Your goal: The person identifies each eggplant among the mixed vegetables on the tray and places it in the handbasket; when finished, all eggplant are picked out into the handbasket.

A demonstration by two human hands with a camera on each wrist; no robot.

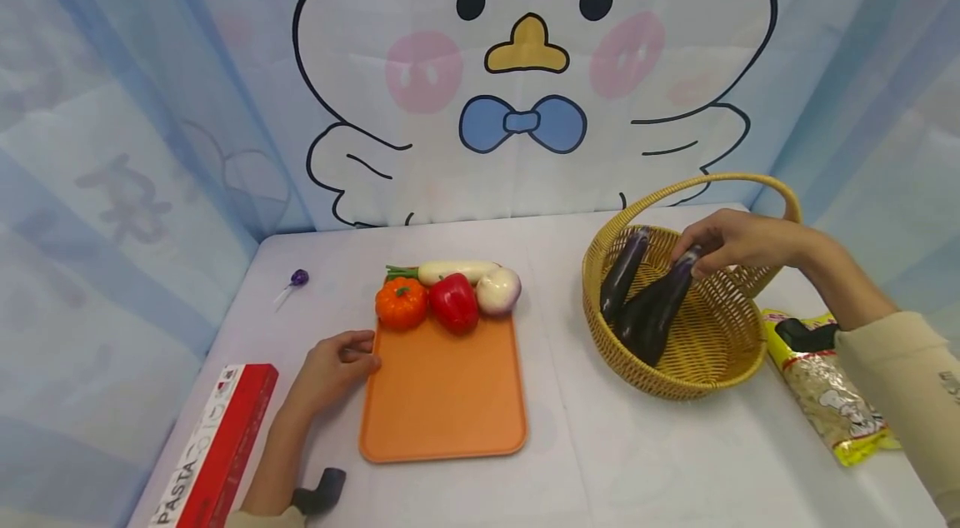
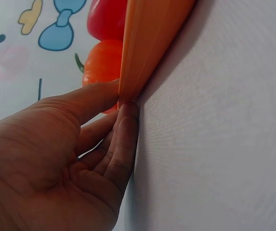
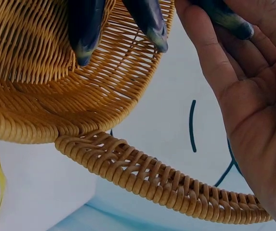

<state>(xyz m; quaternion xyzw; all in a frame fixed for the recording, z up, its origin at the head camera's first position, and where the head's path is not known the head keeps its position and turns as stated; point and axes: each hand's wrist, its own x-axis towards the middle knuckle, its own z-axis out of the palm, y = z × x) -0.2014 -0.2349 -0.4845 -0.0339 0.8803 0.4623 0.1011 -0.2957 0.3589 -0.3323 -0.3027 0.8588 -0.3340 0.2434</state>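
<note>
My right hand (image 1: 731,241) reaches over the wicker basket (image 1: 716,336) and grips an eggplant (image 1: 670,307) near its stem end, which shows between thumb and fingers in the right wrist view. Two more eggplants lie in the basket, one (image 1: 626,271) leaning against its left wall. At the left edge of the orange tray (image 1: 444,395), my left hand (image 1: 333,370) pinches the rim, thumb over it and fingers against its outer side. Along the tray's far end sit an orange pumpkin (image 1: 401,303), a red bell pepper (image 1: 454,305), a white radish (image 1: 453,271) and a purple-white turnip (image 1: 498,291).
A red pasta box (image 1: 225,445) lies at the left edge of the table, with a purple lollipop (image 1: 298,278) farther back. Under my right forearm is a yellow snack bag (image 1: 832,395). The basket's tall handle (image 1: 705,180) arches above its bowl. A printed curtain hangs behind.
</note>
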